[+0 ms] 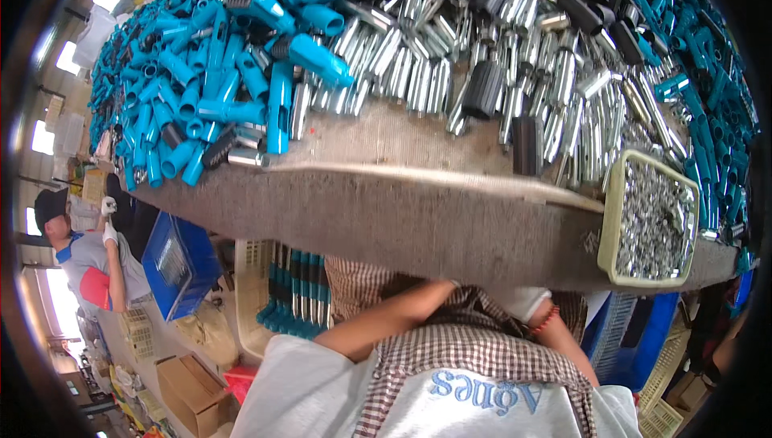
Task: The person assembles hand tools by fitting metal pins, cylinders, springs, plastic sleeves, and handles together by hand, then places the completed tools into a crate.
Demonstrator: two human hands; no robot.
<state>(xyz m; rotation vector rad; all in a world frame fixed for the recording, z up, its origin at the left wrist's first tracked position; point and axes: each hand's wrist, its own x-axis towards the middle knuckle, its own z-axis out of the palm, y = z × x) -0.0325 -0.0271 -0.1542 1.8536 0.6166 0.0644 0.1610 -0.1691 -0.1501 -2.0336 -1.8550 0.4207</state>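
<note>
Both hands tucked below the near tabletop (418, 213) edge against checked cloth (458, 341); grip impossible to tell. Above, glossy steel tubes (418, 76), ribbed blue plastic handles (209, 76).

Left hand: hidden below the bench (418, 213) front edge; only the forearm shows.
Right hand: hidden behind a checked apron; fingers not visible.
Tray (613, 221) contents: small metal parts, too fine to identify singly.
Blue handles (201, 76): pile cut off by the upper picture rim.
Crate under bench: contents blurred.
</note>
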